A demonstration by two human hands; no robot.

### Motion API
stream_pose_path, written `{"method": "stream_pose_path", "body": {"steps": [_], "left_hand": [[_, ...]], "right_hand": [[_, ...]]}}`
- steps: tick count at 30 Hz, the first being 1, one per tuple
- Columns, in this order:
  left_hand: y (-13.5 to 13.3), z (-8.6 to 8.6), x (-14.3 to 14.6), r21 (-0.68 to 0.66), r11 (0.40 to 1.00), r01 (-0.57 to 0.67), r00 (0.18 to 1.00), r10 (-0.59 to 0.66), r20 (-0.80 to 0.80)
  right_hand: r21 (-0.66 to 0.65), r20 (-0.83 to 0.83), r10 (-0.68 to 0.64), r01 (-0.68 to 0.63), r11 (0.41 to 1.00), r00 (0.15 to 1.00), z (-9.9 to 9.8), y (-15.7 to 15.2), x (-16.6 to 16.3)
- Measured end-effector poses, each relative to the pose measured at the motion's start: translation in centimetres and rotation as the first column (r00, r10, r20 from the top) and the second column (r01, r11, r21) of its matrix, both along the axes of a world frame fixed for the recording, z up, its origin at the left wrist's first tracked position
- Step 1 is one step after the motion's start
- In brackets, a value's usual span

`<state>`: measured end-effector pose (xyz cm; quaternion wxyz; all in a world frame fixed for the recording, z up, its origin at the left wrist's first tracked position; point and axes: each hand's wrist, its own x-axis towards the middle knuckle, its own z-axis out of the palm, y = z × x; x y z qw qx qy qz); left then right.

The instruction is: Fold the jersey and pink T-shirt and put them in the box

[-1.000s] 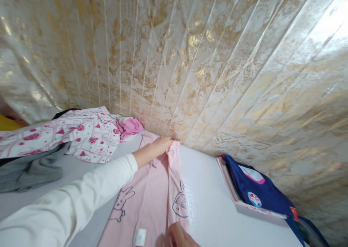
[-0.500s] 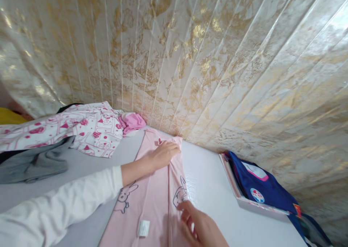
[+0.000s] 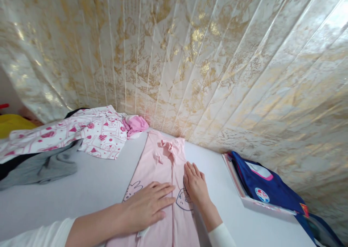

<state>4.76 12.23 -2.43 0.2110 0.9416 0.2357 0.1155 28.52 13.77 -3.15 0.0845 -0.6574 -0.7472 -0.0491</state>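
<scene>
A pink garment [image 3: 159, 172] with rabbit drawings lies lengthwise on the white surface, its right side folded inward along a long edge. Ruffled, bunched cloth shows near its far end. Flat on the middle of the garment rests my left hand [image 3: 148, 205], fingers stretched toward the fold and partly covering a small white tag [image 3: 143, 232]. My right hand [image 3: 194, 181] lies along the garment's right edge, fingers extended, touching the cloth beside a dark line drawing [image 3: 183, 200].
To the left lie a white-and-pink printed garment [image 3: 100, 132], a grey garment [image 3: 54, 167] and a bright pink cloth [image 3: 137, 124]. A stack topped by a navy garment [image 3: 272, 185] sits at the right. Behind rises a gold-patterned curtain [image 3: 174, 58] under clear plastic.
My left hand has come back from the garment's far end to its middle. My right hand has moved forward and flattened along the right edge. Ruffled cloth is now uncovered.
</scene>
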Motion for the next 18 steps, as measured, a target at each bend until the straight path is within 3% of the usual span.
{"method": "stream_pose_path", "body": {"steps": [5,8,11,15,18], "left_hand": [[-0.7,1.8,0.5,-0.057,0.998,0.009,1.000,-0.010,-0.019],[-0.8,2.2,2.4,0.051,0.995,0.088,0.996,-0.088,-0.005],[0.1,1.2,4.6,0.263,0.953,0.148,0.988,-0.153,-0.002],[1.5,-1.5,6.4,0.574,0.810,0.124,0.986,-0.168,0.023],[1.8,-2.9,6.5,0.649,0.757,0.075,0.990,-0.133,0.041]], "right_hand": [[0.014,-0.063,0.042,-0.041,0.999,0.997,2.9,2.7,0.9],[0.009,-0.121,0.067,-0.067,0.998,0.990,4.5,6.6,1.6],[-0.022,-0.161,0.053,-0.058,0.998,0.986,5.2,11.3,2.2],[-0.103,-0.176,0.081,-0.100,0.990,0.981,4.8,16.5,1.9],[-0.181,-0.149,0.123,-0.149,0.972,0.981,4.6,19.0,1.4]]}}
